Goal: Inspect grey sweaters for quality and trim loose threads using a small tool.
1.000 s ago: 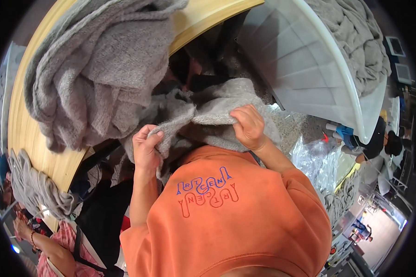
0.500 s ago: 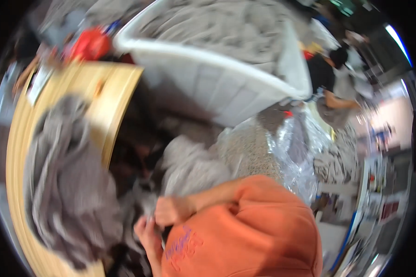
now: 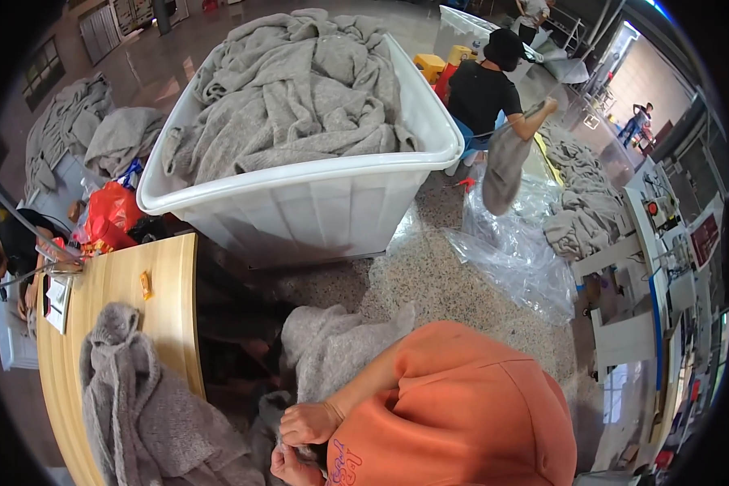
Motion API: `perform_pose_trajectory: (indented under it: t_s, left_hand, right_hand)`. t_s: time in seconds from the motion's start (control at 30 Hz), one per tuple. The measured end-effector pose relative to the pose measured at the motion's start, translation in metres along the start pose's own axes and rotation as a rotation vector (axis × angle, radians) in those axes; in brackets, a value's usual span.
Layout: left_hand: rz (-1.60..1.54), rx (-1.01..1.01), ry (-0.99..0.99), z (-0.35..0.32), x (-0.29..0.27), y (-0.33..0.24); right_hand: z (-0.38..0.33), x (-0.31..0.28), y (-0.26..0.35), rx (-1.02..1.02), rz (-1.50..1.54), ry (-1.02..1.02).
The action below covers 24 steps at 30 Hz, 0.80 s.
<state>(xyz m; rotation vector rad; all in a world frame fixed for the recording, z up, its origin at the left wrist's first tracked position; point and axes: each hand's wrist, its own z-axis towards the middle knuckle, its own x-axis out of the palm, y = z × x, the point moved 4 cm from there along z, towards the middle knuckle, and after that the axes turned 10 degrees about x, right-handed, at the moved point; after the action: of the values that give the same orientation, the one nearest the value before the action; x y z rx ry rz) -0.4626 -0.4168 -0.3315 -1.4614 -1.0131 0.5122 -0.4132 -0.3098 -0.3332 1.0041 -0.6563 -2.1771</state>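
Note:
My right hand (image 3: pixel 306 424) is closed in a fist-like grip in front of my orange top. Just below it, my left hand (image 3: pixel 294 466) is closed too, fingers pinched close to the right hand. Both hold the edge of a grey knit garment (image 3: pixel 266 423) hanging at their left; the exact pinched spot is hidden by the fingers. Over the table edge to the left drapes another grey knit garment (image 3: pixel 150 413). Beyond my right forearm lies a lighter grey knit piece (image 3: pixel 332 344), seemingly across my lap.
A wooden table (image 3: pixel 166 279) carries a small orange packet (image 3: pixel 146 284). Behind it stands a large white bin (image 3: pixel 300 215) heaped with grey knits (image 3: pixel 308 97). Clear plastic sheeting (image 3: pixel 518 263) covers floor at right, near a co-worker (image 3: pixel 486 93) holding a grey piece. Red bags (image 3: pixel 113 212) sit far left.
The view has shifted and steadied; the bin and table appear lower in it. My hands stay close together. The co-worker at right now lifts a grey piece higher.

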Motion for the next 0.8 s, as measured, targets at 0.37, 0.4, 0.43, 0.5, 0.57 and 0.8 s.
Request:
perform_pose_trajectory:
  t_s: [0.37, 0.4, 0.43, 0.5, 0.57, 0.8]
  left_hand:
    - [0.123, 0.073, -0.096, -0.001, -0.005, 0.003]
    - [0.095, 0.059, -0.097, -0.002, -0.005, 0.004]
    - [0.097, 0.058, -0.094, -0.002, -0.005, 0.003]
    - [0.217, -0.074, -0.126, -0.004, -0.007, 0.007]
    - [0.224, -0.041, -0.103, -0.004, -0.005, 0.004]
    - [0.336, 0.048, -0.101, -0.004, -0.007, 0.01]
  right_hand:
    - [0.001, 0.01, -0.012, 0.136, 0.145, 0.109]
    - [0.001, 0.012, -0.016, 0.223, 0.233, 0.165]
    - [0.001, 0.015, -0.02, 0.307, 0.307, 0.249]
    - [0.001, 0.015, -0.023, 0.326, 0.339, 0.303]
    - [0.001, 0.017, -0.023, 0.338, 0.355, 0.394]
    - [-0.002, 0.013, -0.034, 0.569, 0.483, 0.403]
